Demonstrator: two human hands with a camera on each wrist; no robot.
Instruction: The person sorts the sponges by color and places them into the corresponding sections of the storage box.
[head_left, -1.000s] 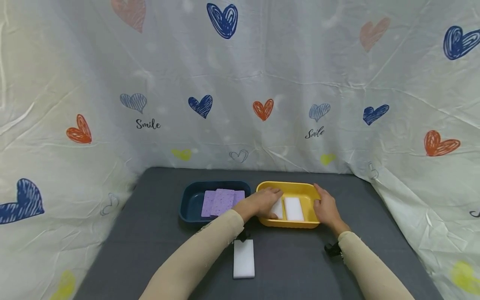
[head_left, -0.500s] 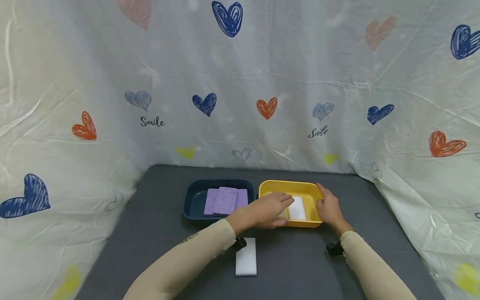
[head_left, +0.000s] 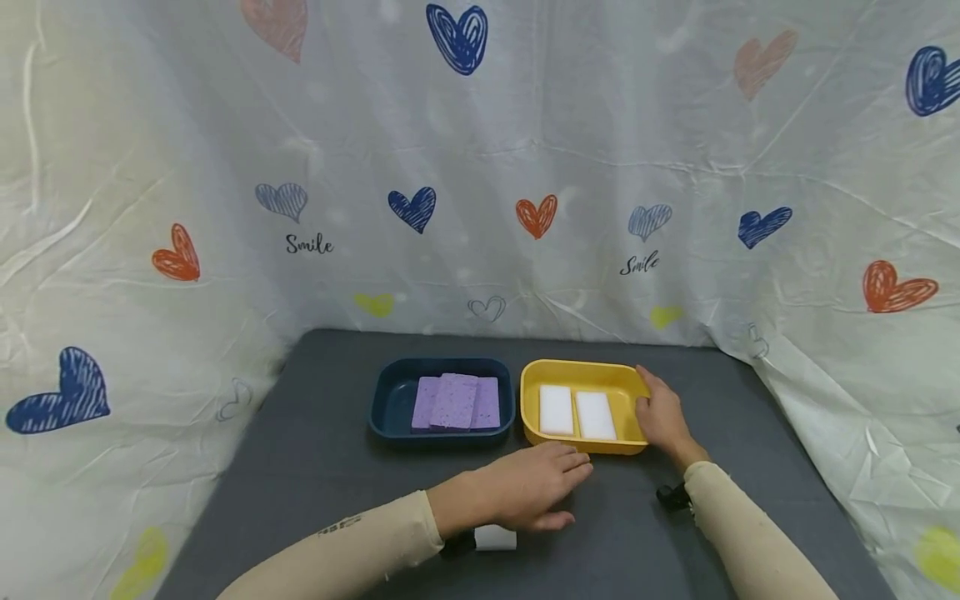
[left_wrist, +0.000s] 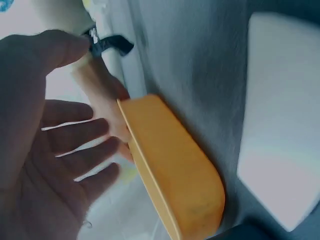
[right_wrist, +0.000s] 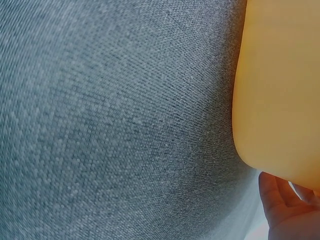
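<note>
My left hand [head_left: 525, 487] hovers low over the table in front of the yellow tray, fingers straight and holding nothing. Partly covered by it in the head view is a white sponge block [head_left: 496, 538] lying on the table; the left wrist view shows more of this white block [left_wrist: 282, 115]. At the right end of the yellow tray [head_left: 525, 408], my right hand [head_left: 666, 421] grips the rim between thumb and fingers. Inside that tray two white blocks [head_left: 556, 410] lie side by side. The right wrist view has the right hand's fingers [right_wrist: 272, 195] against the tray's outer wall.
Left of the yellow tray stands a dark blue tray [head_left: 386, 417] holding three purple sponges [head_left: 454, 402], the middle one overlapping the others. A grey cloth [head_left: 315, 467] covers the table. Behind and at the sides hangs a white curtain [head_left: 450, 125] with hearts.
My left hand has left the yellow tray, moving toward me over the loose white block, and the two white blocks inside are now uncovered. The right hand stays at the rim.
</note>
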